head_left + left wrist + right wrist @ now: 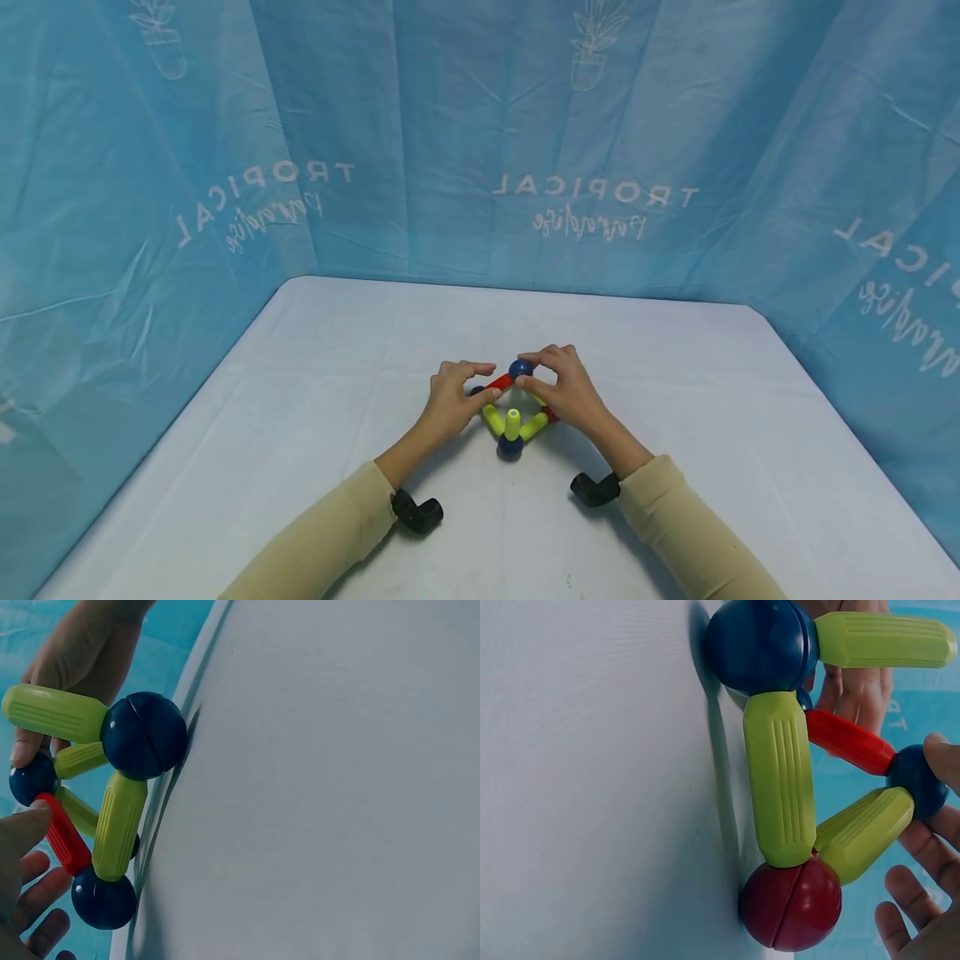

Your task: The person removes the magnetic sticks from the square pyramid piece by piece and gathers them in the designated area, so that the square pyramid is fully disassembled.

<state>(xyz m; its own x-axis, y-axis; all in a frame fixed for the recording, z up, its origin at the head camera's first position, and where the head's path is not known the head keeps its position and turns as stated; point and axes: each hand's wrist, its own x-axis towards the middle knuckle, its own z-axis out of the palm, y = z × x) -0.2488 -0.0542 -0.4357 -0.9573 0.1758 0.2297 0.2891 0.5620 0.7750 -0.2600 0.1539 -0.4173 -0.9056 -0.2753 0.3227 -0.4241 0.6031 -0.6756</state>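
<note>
The widest thing on my head feed is the blue curtain (450, 125), hung behind and at both sides of the white table (337, 333). Two tan sleeves (322, 529) reach in from the near edge. Around the middle of the table I see the ball-and-stick frame (513, 425), between the hands; I can't judge which of its balls touch the surface. The right hand (564, 385) pinches the raised blue ball (519, 367) between thumb and forefinger. The left hand (456, 393) has thumb and forefinger about the red stick (500, 382), the thumb against it on my left wrist feed, but I can't tell whether they grasp it. The upright green stick (885, 639) stands free-ended on the front blue ball (510, 447). From that ball, green sticks run to the left blue ball (103, 900) and the red ball (790, 904).
</note>
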